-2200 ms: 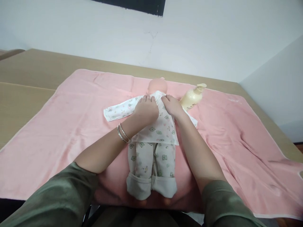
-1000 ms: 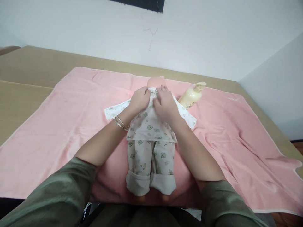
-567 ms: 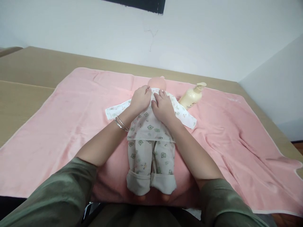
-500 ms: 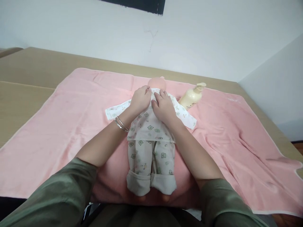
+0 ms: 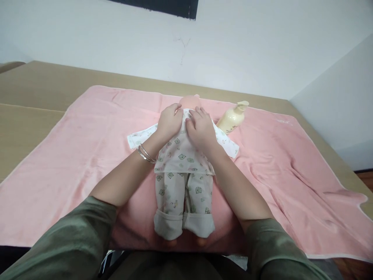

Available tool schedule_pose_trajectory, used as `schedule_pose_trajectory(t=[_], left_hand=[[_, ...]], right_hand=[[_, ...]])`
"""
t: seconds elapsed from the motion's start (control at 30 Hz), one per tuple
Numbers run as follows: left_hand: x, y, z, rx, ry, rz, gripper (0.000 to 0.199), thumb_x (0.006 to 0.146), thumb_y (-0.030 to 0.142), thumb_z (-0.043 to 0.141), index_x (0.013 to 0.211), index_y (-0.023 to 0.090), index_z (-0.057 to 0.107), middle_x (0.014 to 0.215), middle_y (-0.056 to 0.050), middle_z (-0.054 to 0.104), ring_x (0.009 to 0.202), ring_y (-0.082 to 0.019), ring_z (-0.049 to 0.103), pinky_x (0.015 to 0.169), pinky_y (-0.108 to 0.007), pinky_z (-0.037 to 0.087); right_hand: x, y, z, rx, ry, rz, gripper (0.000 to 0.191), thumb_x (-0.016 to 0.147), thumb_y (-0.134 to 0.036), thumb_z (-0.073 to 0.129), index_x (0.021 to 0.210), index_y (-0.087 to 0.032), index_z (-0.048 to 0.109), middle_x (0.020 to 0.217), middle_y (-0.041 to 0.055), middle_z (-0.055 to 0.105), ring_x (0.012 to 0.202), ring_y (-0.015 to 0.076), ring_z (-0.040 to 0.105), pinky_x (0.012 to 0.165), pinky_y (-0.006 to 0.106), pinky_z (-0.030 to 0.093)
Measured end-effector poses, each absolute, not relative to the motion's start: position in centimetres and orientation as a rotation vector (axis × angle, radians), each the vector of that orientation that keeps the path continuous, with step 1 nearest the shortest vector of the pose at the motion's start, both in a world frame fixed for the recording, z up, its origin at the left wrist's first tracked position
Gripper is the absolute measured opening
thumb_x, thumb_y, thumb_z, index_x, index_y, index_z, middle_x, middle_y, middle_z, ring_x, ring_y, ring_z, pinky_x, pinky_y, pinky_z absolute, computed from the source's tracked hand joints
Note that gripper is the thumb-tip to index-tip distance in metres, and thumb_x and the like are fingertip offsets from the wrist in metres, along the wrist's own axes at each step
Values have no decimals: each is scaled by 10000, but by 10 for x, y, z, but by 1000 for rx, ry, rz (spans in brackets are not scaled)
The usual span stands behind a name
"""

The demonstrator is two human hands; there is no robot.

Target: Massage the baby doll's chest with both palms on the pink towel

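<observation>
A doll lies on its back, its pink head farthest from me. It wears a white printed shirt and matching trousers with turned-up cuffs. At the collar, on the left side, my left hand is closed with thumb and fingers on the shirt's edge; its fingertips are partly hidden. My right hand rests on the right side of the shirt's chest and collar, thumb apart from the fingers. Both sleeves spread outward on either side. The doll's feet show only dimly below the cuffs.
A pink blanket covers much of the wooden table. On it, beyond the right sleeve, is a cream pump bottle. A white wall rises behind the table, with a dark panel on it.
The whole view has shifted slightly, so everything sits a little farther left. My hands stay at the doll's collar, with only small finger movements.
</observation>
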State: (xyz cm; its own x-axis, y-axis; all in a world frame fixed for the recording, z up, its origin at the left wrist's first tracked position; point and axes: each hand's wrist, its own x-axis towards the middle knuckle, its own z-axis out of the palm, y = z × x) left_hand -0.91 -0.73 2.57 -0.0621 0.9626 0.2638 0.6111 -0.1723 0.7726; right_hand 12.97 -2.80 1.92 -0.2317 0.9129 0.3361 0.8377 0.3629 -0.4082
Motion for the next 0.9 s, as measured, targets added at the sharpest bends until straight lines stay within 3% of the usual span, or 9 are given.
schedule_pose_trajectory(t=[0.1,0.27,0.33,0.4,0.53,0.7,0.9], left_hand=[[-5,-11,23,1802,1662,1150,439,1002,273,378,1295,166,688,1423,-93,709,1361,-237,618,1201,-365,450],[2,-16,15,1758,1643,1194,421,1008,303,392,1241,143,704,1374,-125,730,1301,-249,650,1169,-376,480],[7,-22,14,1751,1604,1205,400,1011,310,390,1195,166,715,1336,-109,749,1280,-245,658,1165,-382,486],[13,-28,16,1726,1550,1231,389,1014,324,393,1190,187,712,1341,-85,748,1297,-234,649,1182,-385,478],[31,-37,32,1543,1355,1292,409,1018,347,392,1246,178,687,1436,-91,699,1378,-213,616,1201,-369,476],[58,-24,58,1347,1046,1027,582,1072,437,195,1365,171,622,1368,-156,723,1253,-271,715,1056,-470,600],[94,7,73,1121,830,893,653,1070,506,135,1349,158,612,1272,-191,728,1319,-311,669,1089,-526,590]], right_hand=[[128,-29,19,-1518,-2184,189,485,1054,-318,357,1417,-124,613,1608,204,533,1537,360,433,1296,615,276],[138,-33,34,-1572,-2320,217,485,1026,-307,447,1438,-98,596,1669,248,429,1555,460,385,1253,732,274],[154,-36,53,-1520,-2246,207,457,1019,-308,461,1400,-116,628,1653,225,461,1543,431,416,1256,695,325],[177,-40,74,-1452,-2105,172,498,1044,-369,424,1478,-178,576,1662,164,469,1564,384,404,1259,662,363],[230,-39,98,-1478,-1886,3,570,1069,-464,320,1561,-225,484,1697,141,416,1594,366,364,1264,701,326],[270,-9,85,-1562,-1780,-80,612,1053,-456,305,1579,-169,431,1700,202,384,1620,390,307,1257,740,276],[249,19,55,-1667,-1743,-47,602,1041,-479,373,1504,-125,523,1690,239,392,1616,388,308,1282,751,167]])
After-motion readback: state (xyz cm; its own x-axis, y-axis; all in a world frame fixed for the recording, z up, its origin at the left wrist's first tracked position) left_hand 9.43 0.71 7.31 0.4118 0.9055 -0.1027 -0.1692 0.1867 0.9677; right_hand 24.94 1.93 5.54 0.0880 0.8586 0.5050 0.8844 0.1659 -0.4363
